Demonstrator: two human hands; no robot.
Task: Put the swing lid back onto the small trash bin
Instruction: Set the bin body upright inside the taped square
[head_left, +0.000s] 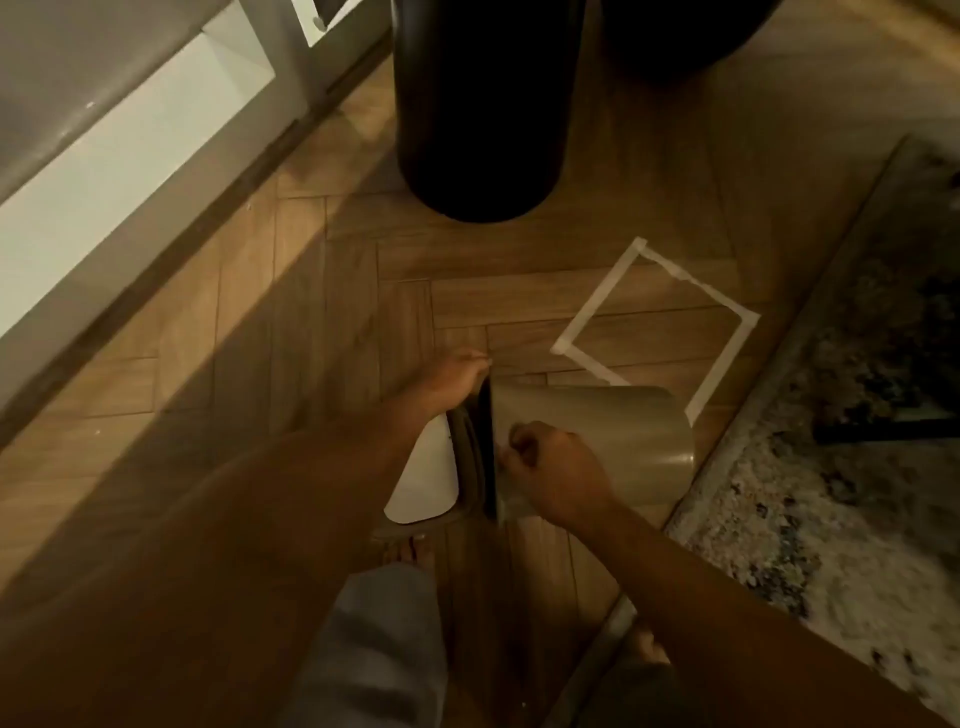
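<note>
Floor (322, 291): wood planks in herringbone.
On it: tape square (657, 327), tall dark cylinder (480, 111), patterned rug (857, 415) at right.
Bin contact: possibly lifted; unclear.

No readable text, label, brand, number or sign was visible anywhere, not on the bin (597, 447), lid (426, 478), floor tape (602, 306) or rug (831, 467)

The left hand (454, 379) hides its fingers behind the swing lid (434, 467), the right hand (553, 470) covers part of the small trash bin (597, 431), motion blur smears both forearms, and the top edge cuts off the tall black cylinder (480, 104)
</note>
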